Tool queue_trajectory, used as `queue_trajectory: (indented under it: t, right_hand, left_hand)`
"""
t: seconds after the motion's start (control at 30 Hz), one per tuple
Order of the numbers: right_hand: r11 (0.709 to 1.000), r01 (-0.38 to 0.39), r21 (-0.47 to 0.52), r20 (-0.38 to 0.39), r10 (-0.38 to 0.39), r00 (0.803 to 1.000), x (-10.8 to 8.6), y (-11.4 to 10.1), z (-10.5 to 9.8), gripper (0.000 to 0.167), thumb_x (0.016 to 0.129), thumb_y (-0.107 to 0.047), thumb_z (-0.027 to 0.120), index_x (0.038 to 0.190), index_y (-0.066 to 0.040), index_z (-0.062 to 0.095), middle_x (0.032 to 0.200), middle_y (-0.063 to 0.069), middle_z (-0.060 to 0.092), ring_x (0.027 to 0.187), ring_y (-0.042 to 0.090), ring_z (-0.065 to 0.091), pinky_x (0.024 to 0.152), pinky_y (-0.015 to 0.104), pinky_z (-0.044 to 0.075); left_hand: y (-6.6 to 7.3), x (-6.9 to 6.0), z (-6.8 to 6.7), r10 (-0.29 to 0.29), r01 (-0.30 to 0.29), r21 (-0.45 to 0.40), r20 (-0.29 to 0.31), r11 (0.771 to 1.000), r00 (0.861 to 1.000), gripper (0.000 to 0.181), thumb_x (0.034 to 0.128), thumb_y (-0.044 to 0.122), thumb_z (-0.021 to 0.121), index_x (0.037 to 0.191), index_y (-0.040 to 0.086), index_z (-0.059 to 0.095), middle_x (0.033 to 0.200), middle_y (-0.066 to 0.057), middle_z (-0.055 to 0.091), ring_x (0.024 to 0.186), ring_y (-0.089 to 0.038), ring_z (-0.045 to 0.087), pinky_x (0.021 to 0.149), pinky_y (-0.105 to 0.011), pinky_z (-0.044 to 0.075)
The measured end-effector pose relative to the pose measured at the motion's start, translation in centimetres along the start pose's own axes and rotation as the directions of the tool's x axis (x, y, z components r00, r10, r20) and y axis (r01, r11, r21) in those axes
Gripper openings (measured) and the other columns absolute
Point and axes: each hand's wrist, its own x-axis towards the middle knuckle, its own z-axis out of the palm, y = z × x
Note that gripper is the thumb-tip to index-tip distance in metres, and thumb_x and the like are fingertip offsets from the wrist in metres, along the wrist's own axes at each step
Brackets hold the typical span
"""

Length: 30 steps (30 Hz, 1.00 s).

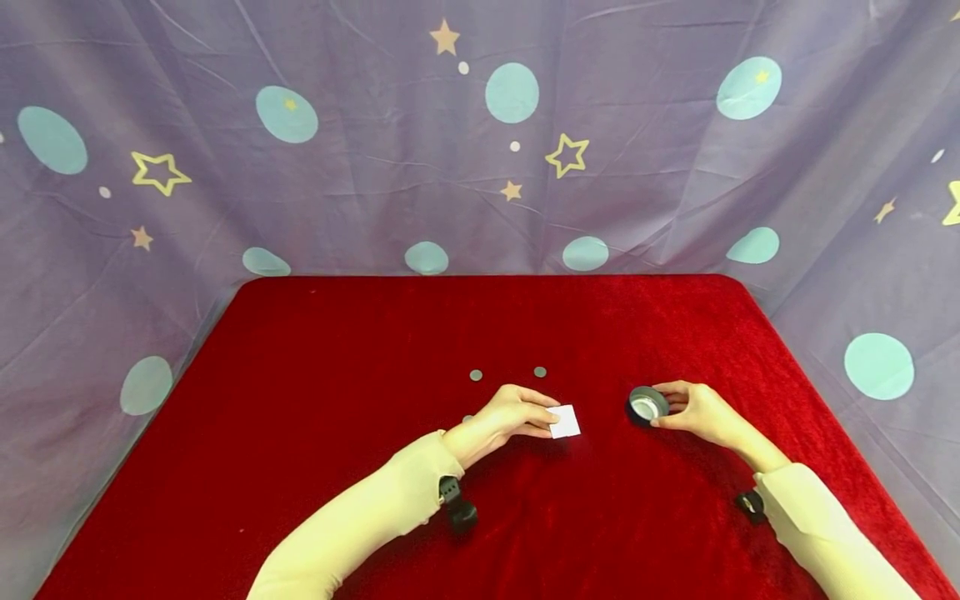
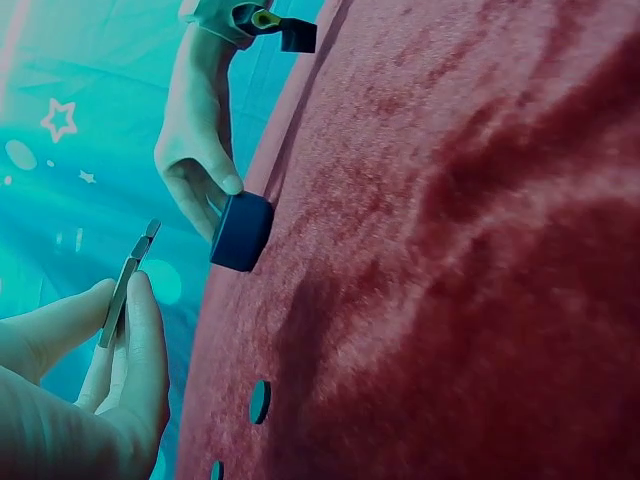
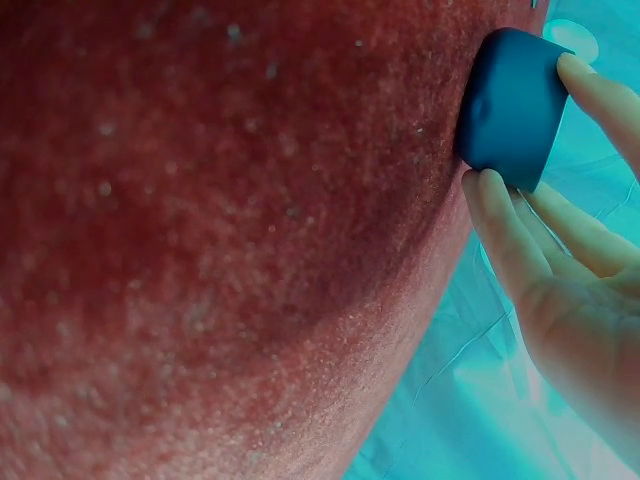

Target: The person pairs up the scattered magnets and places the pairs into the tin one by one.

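Observation:
My left hand (image 1: 510, 417) pinches a thin white square (image 1: 565, 422) between thumb and fingers, raised above the red cloth. Edge-on in the left wrist view, the white square (image 2: 122, 290) looks like a flat slab, with small raised pieces along its far end; what they are is unclear. To the right, my right hand (image 1: 701, 410) grips a short, round dark container (image 1: 634, 410) by its side. Its open top faces up and shows a pale inside. In the right wrist view, thumb and fingertips press on opposite sides of the dark container (image 3: 515, 110), which stands at the cloth.
Small grey discs lie on the red cloth (image 1: 360, 350) beyond my left hand: one disc (image 1: 476, 375) and another disc (image 1: 540, 372) show fully, and a third (image 1: 468, 418) is partly hidden by the hand. A patterned curtain (image 1: 637, 183) hangs behind and beside the table.

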Motion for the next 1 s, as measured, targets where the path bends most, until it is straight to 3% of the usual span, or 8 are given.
queue_trajectory:
  t: [0.3, 0.83, 1.0]
  right_hand:
    - [1.0, 0.004, -0.004, -0.004, -0.004, 1.0, 0.0, 0.1, 0.0, 0.052, 0.068, -0.01, 0.075, 0.109, 0.014, 0.053, 0.096, 0.022, 0.062, 0.087, 0.03, 0.06, 0.069, 0.023, 0.05]
    - [1.0, 0.026, -0.017, -0.009, -0.026, 1.0, 0.1, 0.3, 0.0, 0.05, 0.068, -0.009, 0.075, 0.107, 0.014, 0.054, 0.095, 0.022, 0.062, 0.086, 0.029, 0.061, 0.069, 0.024, 0.05]
    - [1.0, 0.024, 0.014, 0.004, -0.024, 1.0, 0.1, 0.3, 0.0, 0.051, 0.069, -0.007, 0.074, 0.108, 0.016, 0.052, 0.095, 0.023, 0.062, 0.087, 0.031, 0.06, 0.07, 0.027, 0.05]
  left_hand:
    - [0.6, 1.2, 1.5, 0.004, -0.005, -0.022, -0.009, 1.0, 1.0, 0.029, 0.0748, -0.008, 0.062, 0.103, -0.013, 0.059, 0.09, -0.023, 0.062, 0.067, -0.019, 0.063, 0.067, -0.034, 0.051]
    - [0.6, 4.0, 4.1, -0.009, 0.004, -0.107, -0.046, 0.994, 0.999, 0.03, 0.0734, -0.013, 0.061, 0.103, -0.014, 0.059, 0.091, -0.029, 0.061, 0.066, -0.02, 0.064, 0.068, -0.034, 0.051]
    - [0.4, 4.9, 4.9, -0.011, 0.003, -0.136, -0.058, 0.991, 0.998, 0.03, 0.0729, -0.015, 0.06, 0.103, -0.015, 0.059, 0.093, -0.029, 0.06, 0.075, -0.026, 0.064, 0.068, -0.036, 0.051]
